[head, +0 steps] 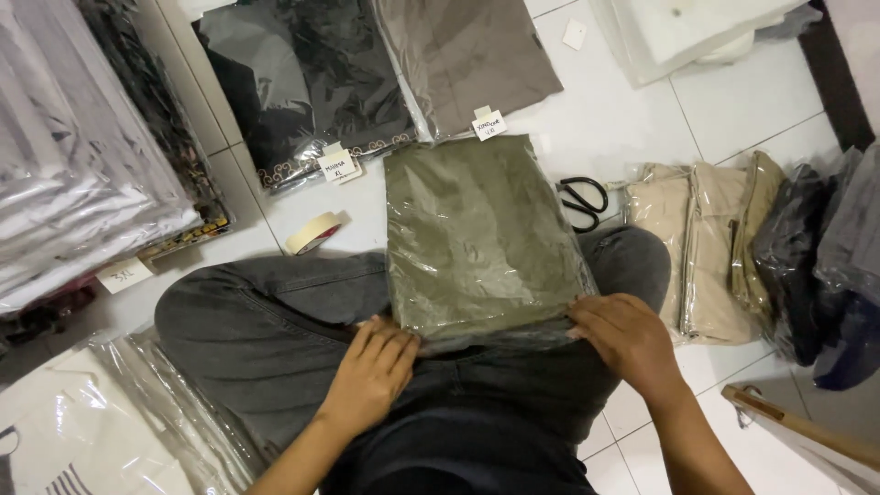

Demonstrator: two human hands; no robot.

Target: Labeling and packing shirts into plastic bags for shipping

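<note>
An olive green folded garment in a clear plastic bag (477, 234) lies across my lap and onto the white tile floor. My left hand (374, 374) presses the bag's near edge at its left corner, fingers curled over the plastic. Fingers of my right hand (623, 337) pinch the bag's near right corner. Both hands grip the open end of the bag.
Black scissors (583, 202) lie just right of the bag. A roll of masking tape (313, 233) sits to its left. Bagged garments surround me: black (302, 82), brown (467, 55), beige (706, 247), dark ones (825, 266), stacks at left (73, 156). Small paper tags (337, 165) lie about.
</note>
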